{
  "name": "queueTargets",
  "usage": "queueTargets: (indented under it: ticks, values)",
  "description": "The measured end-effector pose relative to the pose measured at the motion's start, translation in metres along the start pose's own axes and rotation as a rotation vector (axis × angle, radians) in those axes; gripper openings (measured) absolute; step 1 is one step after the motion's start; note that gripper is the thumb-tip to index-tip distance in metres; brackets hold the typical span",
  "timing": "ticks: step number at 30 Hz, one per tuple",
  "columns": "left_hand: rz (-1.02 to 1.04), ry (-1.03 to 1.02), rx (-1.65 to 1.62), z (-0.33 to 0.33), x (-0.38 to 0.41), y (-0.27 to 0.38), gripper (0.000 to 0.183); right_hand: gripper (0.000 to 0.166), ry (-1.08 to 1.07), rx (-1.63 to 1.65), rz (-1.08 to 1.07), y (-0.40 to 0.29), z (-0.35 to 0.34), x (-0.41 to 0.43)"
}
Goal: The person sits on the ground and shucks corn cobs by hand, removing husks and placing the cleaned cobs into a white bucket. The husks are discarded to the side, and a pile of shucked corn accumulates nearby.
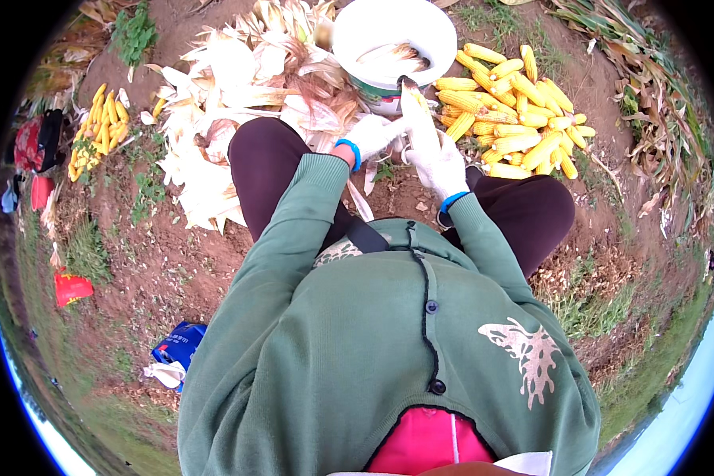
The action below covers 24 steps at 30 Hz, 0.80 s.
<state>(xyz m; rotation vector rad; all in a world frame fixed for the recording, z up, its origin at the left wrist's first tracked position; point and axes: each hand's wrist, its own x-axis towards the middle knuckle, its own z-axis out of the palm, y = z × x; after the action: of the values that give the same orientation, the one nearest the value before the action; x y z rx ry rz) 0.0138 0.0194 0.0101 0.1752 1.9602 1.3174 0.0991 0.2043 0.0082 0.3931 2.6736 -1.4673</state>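
Observation:
In white gloves with blue cuffs, my two hands meet over the ground in front of my knees. My right hand (pixel 440 163) is closed round the lower part of an ear of corn (pixel 415 110), which stands tip upward with pale husk and a dark silk end. My left hand (pixel 369 135) reaches across to the ear's side, its fingers at the husk. Just beyond the ear's tip stands a white bucket (pixel 387 89) with some husked or dark-tipped pieces inside. Yellow corn cobs (pixel 514 113) lie heaped to the right of the bucket.
A wide heap of pale corn husks (pixel 232 107) lies left of the bucket. Further left are another pile of cobs (pixel 104 128), a red bag (pixel 28 141) and red containers (pixel 72 288). A blue packet (pixel 181 344) lies lower left. Dry stalks (pixel 660 113) lie at the right.

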Motion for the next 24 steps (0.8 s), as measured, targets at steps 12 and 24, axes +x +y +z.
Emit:
queueTargets:
  ticks: [12, 24]
  values:
    - [0.25, 0.182, -1.264, 0.013, 0.017, -0.009, 0.037, 0.085, -0.214, -0.001, 0.005, -0.021, -0.005, -0.018]
    - [0.205, 0.284, -1.05, -0.01, 0.01, -0.004, 0.027, 0.053, -0.605, 0.903, 0.292, -0.019, -0.016, -0.017]
